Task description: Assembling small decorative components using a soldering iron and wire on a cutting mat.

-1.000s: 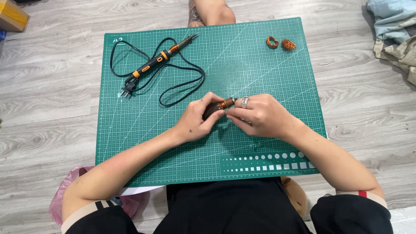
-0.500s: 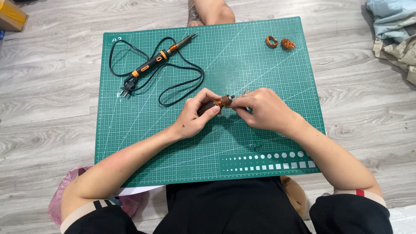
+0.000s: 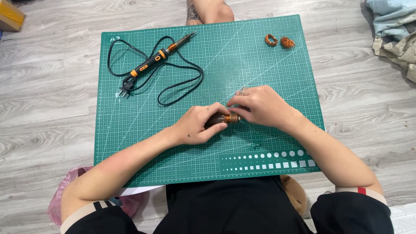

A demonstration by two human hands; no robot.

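Copper-wound and dark, the small coil part [image 3: 222, 120] sits pinched between both hands above the green cutting mat [image 3: 277, 78], left hand [image 3: 200, 125] gripping its body, right hand [image 3: 260, 106] closed on its tip, best kept low and steady, away from the soldering iron [image 3: 158, 56] and two copper coils [image 3: 279, 41].

The mat [image 3: 130, 143] lies open left of the left hand [image 3: 200, 126] and right of the right hand [image 3: 260, 106]. Beyond them, the iron [image 3: 158, 56] and its looped cord [image 3: 182, 82] block the far left; two copper coils [image 3: 278, 41] sit at the far right corner.
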